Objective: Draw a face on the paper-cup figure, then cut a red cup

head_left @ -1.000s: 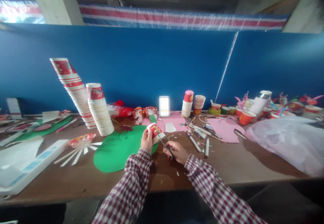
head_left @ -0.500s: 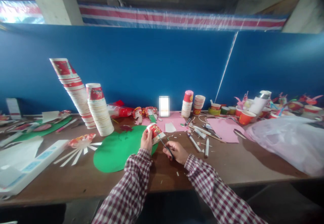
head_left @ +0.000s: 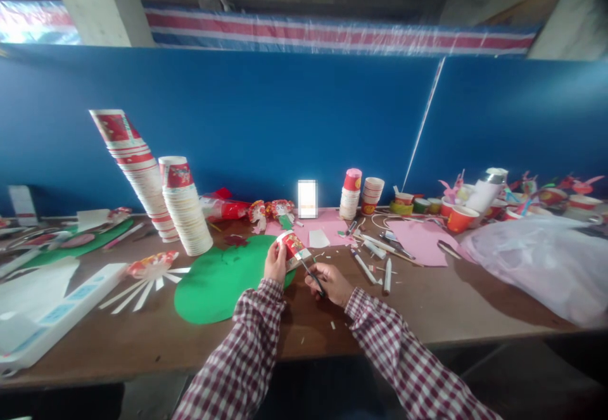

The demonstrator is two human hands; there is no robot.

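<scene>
My left hand (head_left: 275, 261) is closed round a red and white patterned paper cup (head_left: 292, 246), which lies tilted with its side toward my right hand. In my right hand (head_left: 330, 282) is a pair of scissors (head_left: 314, 275) with dark handles, its blades reaching to the cup's lower right edge. How far the blades are parted is too small to make out. Beneath the left hand spreads a green rounded sheet (head_left: 218, 287). To the left lies a cut cup (head_left: 152, 265) with its side slit into white strips fanned over the table.
Two tall stacks of paper cups (head_left: 187, 217) lean at the left, beside a white power strip (head_left: 71, 315). Pens (head_left: 388, 275), pink paper (head_left: 418, 242) and scraps lie to the right, with a plastic bag (head_left: 536, 261) beyond. A blue partition (head_left: 285, 116) closes off the back.
The scissors have shifted slightly against the cup's edge. Both hands keep nearly the same place and hold the same things.
</scene>
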